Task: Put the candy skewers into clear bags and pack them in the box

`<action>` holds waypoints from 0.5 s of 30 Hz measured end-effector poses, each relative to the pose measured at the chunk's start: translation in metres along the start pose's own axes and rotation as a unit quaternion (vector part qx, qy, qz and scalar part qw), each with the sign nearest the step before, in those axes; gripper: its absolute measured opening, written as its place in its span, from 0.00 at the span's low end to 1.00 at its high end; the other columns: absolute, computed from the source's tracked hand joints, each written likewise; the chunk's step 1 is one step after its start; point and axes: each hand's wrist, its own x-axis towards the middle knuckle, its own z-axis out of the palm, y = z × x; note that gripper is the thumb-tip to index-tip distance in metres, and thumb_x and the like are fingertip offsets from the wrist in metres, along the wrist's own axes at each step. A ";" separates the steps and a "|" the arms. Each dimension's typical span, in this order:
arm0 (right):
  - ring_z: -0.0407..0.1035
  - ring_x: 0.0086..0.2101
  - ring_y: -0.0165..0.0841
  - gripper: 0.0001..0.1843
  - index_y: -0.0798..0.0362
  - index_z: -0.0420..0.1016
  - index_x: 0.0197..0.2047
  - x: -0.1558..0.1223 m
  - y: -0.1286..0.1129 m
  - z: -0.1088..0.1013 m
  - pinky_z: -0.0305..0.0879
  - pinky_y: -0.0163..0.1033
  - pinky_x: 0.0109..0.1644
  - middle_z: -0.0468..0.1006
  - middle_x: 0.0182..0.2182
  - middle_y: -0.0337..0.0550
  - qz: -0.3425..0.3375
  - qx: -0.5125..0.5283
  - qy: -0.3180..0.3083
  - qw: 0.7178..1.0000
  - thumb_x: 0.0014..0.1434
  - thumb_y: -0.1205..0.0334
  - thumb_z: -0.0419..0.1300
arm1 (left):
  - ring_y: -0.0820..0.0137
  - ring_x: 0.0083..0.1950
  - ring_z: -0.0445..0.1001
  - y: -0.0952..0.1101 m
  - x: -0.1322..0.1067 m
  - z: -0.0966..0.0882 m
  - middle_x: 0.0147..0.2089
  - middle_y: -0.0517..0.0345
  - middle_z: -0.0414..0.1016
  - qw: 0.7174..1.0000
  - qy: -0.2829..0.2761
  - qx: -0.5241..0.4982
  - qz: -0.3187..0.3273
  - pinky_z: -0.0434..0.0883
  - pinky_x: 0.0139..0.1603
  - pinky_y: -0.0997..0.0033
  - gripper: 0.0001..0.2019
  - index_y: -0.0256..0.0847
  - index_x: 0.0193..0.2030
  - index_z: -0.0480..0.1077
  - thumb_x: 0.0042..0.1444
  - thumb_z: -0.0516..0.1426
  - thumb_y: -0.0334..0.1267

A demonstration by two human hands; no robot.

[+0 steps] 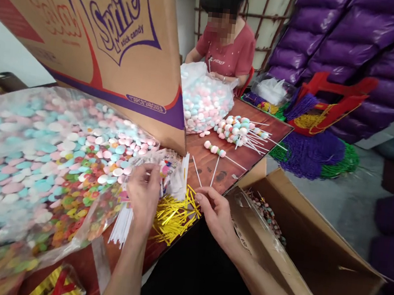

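Note:
My left hand (144,193) is closed, its fingers curled beside a pile of clear printed plastic wrappers (175,180); what it grips, if anything, is hidden. My right hand (216,213) has thumb and forefinger pinched together at the edge of a heap of gold twist ties (173,218). Whatever lies between those fingertips is too small to name. White sticks (122,224) lie under my left wrist. Beyond my right hand, a candy skewer (214,148) rests on the table, near two loose white sticks. Farther off is a pile of candy skewers (237,130).
A large open bag of pastel candies and gummy rings (40,164) covers the left side. Behind it stands a tall carton (121,64). An open cardboard box (307,239) is at my right. Across the table (197,143), a person (225,47) sits behind another candy bag (205,99).

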 end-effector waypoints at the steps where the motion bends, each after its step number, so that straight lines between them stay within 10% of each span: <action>1: 0.67 0.31 0.32 0.12 0.51 0.78 0.39 0.006 -0.003 0.002 0.63 0.35 0.34 0.76 0.30 0.39 0.013 0.037 0.001 0.999 0.59 0.52 0.62 | 0.69 0.31 0.68 0.009 -0.009 0.005 0.33 0.57 0.74 0.998 -0.038 -0.050 0.011 0.66 0.36 0.70 0.07 0.42 0.34 0.74 0.57 0.58 0.42; 5: 0.64 0.26 0.28 0.11 0.52 0.76 0.32 0.028 -0.010 0.007 0.63 0.34 0.32 0.74 0.26 0.36 0.040 0.174 0.049 0.983 0.51 0.54 0.69 | 0.70 0.35 0.69 0.036 -0.044 0.026 0.32 0.59 0.72 0.982 -0.107 -0.151 0.031 0.66 0.39 0.72 0.05 0.43 0.31 0.73 0.56 0.60 0.40; 8: 0.61 0.24 0.26 0.12 0.53 0.74 0.27 0.033 -0.006 0.004 0.60 0.33 0.30 0.72 0.23 0.34 0.030 0.190 0.090 0.977 0.50 0.55 0.69 | 0.73 0.32 0.68 0.042 -0.065 0.036 0.30 0.61 0.70 0.960 -0.102 -0.247 -0.084 0.65 0.34 0.74 0.09 0.41 0.32 0.72 0.54 0.63 0.44; 12: 0.61 0.24 0.27 0.12 0.53 0.73 0.27 0.031 -0.004 -0.008 0.59 0.33 0.29 0.72 0.23 0.34 0.032 0.177 0.079 0.981 0.50 0.55 0.69 | 0.78 0.24 0.64 0.046 -0.081 0.040 0.27 0.61 0.70 0.792 -0.253 -0.443 -0.336 0.62 0.25 0.78 0.18 0.37 0.33 0.73 0.53 0.63 0.54; 15: 0.62 0.25 0.27 0.12 0.53 0.71 0.27 0.031 -0.009 -0.018 0.60 0.33 0.30 0.72 0.24 0.35 0.016 0.151 0.073 0.986 0.50 0.56 0.68 | 0.75 0.36 0.74 0.052 -0.080 0.045 0.39 0.53 0.78 0.664 -0.265 -0.554 -0.428 0.72 0.38 0.76 0.17 0.38 0.42 0.76 0.53 0.65 0.48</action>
